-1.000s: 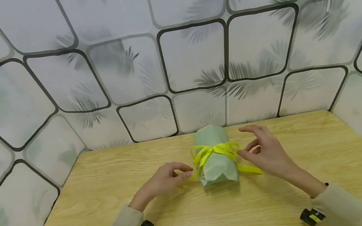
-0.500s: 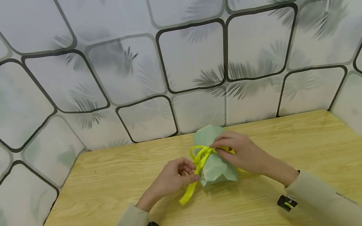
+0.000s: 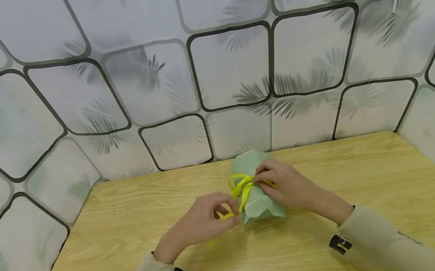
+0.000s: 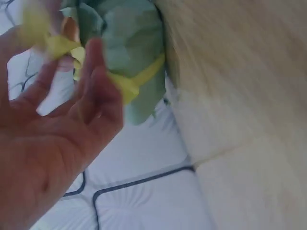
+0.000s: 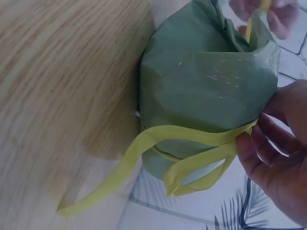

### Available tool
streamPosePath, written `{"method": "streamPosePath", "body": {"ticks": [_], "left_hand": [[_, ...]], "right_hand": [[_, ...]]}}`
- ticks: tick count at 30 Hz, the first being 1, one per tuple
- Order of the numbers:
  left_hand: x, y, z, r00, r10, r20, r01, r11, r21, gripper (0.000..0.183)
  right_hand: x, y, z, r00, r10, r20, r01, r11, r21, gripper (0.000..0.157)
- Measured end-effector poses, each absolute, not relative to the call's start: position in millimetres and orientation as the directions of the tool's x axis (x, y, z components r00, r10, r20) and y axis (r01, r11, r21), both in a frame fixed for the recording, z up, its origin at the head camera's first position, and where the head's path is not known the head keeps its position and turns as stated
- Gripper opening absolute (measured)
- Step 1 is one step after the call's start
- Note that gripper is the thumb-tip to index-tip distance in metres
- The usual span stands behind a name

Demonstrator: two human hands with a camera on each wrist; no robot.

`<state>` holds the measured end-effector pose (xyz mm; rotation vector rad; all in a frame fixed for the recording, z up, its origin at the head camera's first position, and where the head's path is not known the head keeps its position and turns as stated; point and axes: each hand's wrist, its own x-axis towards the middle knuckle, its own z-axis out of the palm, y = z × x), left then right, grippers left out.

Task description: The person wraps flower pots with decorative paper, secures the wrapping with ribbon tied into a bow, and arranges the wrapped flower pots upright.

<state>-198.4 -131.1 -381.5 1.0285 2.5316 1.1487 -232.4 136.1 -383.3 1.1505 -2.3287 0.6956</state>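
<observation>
A package wrapped in pale green paper (image 3: 263, 205) lies on the wooden table, a yellow ribbon (image 3: 244, 185) tied round its middle in a bow. My left hand (image 3: 202, 222), at the package's left side, pinches a tail of the ribbon between thumb and fingers. On top of the package my right hand (image 3: 290, 185) pinches the bow at its knot, which the fingertips mostly hide. The right wrist view shows a ribbon loop (image 5: 201, 179) hanging below these fingers and a long ribbon tail (image 5: 108, 184) trailing down to the table. In the left wrist view the pinched ribbon is blurred.
The light wood table (image 3: 127, 217) ends at the back against a pale curtain (image 3: 165, 82) patterned with dark rounded squares and leaves. More of it hangs at both sides. The package lies close to the table's back edge.
My right hand has moved left from the package's right side onto the knot. My left hand has taken the ribbon tail and draws it slightly down and left. The package has stayed put.
</observation>
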Motion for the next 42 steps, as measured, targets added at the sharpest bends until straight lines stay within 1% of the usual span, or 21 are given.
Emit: {"method": "streamPosePath", "body": {"ticks": [3, 6, 9, 12, 14, 15, 16, 18, 20, 21, 22, 24, 26, 28, 31, 32, 34, 36, 37, 39, 42], "left_hand": [[-197, -128, -384, -0.795, 0.605, -0.047, 0.290, 0.446, 0.847, 0.017], [-197, -125, -389, -0.829, 0.553, -0.086, 0.171, 0.397, 0.902, 0.019], [-196, -121, -394, -0.870, 0.488, -0.072, 0.139, 0.382, 0.913, 0.021], [-193, -121, -394, -0.909, 0.415, 0.040, 0.236, 0.433, 0.870, 0.024], [-190, -122, -391, -0.894, 0.396, 0.209, 0.408, 0.530, 0.743, 0.027], [-189, -123, -390, -0.858, 0.408, 0.311, 0.508, 0.588, 0.630, 0.027], [-188, -124, -388, -0.805, 0.431, 0.408, 0.591, 0.638, 0.493, 0.028], [-185, -126, -384, -0.676, 0.500, 0.541, 0.683, 0.700, 0.207, 0.028], [-181, -127, -381, -0.583, 0.590, 0.559, 0.707, 0.707, -0.009, 0.027], [-179, -127, -379, -0.576, 0.633, 0.518, 0.717, 0.695, -0.053, 0.025], [-178, -128, -378, -0.590, 0.665, 0.457, 0.726, 0.685, -0.059, 0.022], [-176, -128, -377, -0.651, 0.699, 0.295, 0.737, 0.675, 0.026, 0.016], [-178, -130, -377, -0.715, 0.685, 0.140, 0.698, 0.687, 0.203, 0.013], [-185, -134, -377, -0.775, 0.629, 0.066, 0.597, 0.693, 0.404, 0.020], [-202, -138, -379, -0.888, 0.455, 0.069, 0.389, 0.660, 0.643, 0.031], [-207, -138, -379, -0.921, 0.383, 0.069, 0.313, 0.625, 0.715, 0.033], [-218, -135, -381, -0.966, 0.257, 0.018, 0.155, 0.524, 0.838, 0.037], [-226, -129, -384, -0.976, 0.199, -0.085, 0.003, 0.405, 0.914, 0.043], [-229, -126, -385, -0.969, 0.204, -0.141, -0.059, 0.365, 0.929, 0.047], [-231, -118, -389, -0.934, 0.257, -0.249, -0.168, 0.301, 0.939, 0.057], [-232, -107, -397, -0.883, 0.339, -0.323, -0.236, 0.273, 0.933, 0.070]], "right_hand": [[-231, 136, -383, -0.553, -0.589, 0.589, -0.815, 0.528, -0.238, 0.009], [-231, 136, -383, -0.555, -0.587, 0.589, -0.814, 0.531, -0.237, 0.009], [-230, 136, -383, -0.557, -0.583, 0.591, -0.812, 0.532, -0.241, 0.010], [-231, 136, -384, -0.561, -0.583, 0.587, -0.810, 0.531, -0.248, 0.010], [-230, 136, -384, -0.565, -0.585, 0.581, -0.809, 0.529, -0.255, 0.010], [-230, 135, -384, -0.567, -0.586, 0.579, -0.809, 0.529, -0.257, 0.010], [-230, 135, -385, -0.568, -0.587, 0.577, -0.809, 0.529, -0.257, 0.010], [-230, 135, -384, -0.568, -0.585, 0.579, -0.809, 0.526, -0.263, 0.010], [-230, 136, -383, -0.568, -0.580, 0.583, -0.810, 0.520, -0.271, 0.010], [-230, 136, -383, -0.569, -0.574, 0.589, -0.810, 0.515, -0.280, 0.011], [-229, 137, -383, -0.569, -0.566, 0.597, -0.811, 0.505, -0.294, 0.011], [-228, 139, -383, -0.574, -0.540, 0.615, -0.809, 0.489, -0.325, 0.013], [-227, 142, -383, -0.586, -0.495, 0.642, -0.799, 0.484, -0.356, 0.014], [-226, 146, -382, -0.617, -0.427, 0.661, -0.768, 0.510, -0.387, 0.015], [-225, 153, -379, -0.727, -0.308, 0.614, -0.651, 0.595, -0.471, 0.017], [-225, 155, -377, -0.778, -0.274, 0.565, -0.591, 0.625, -0.510, 0.020], [-224, 159, -373, -0.885, -0.226, 0.407, -0.444, 0.670, -0.595, 0.033], [-223, 162, -369, -0.958, -0.208, 0.197, -0.286, 0.700, -0.654, 0.051], [-223, 163, -369, -0.974, -0.206, 0.093, -0.214, 0.708, -0.673, 0.060], [-222, 165, -370, -0.975, -0.208, -0.077, -0.097, 0.711, -0.697, 0.074], [-224, 167, -378, -0.949, -0.231, -0.214, 0.000, 0.681, -0.732, 0.084]]}}
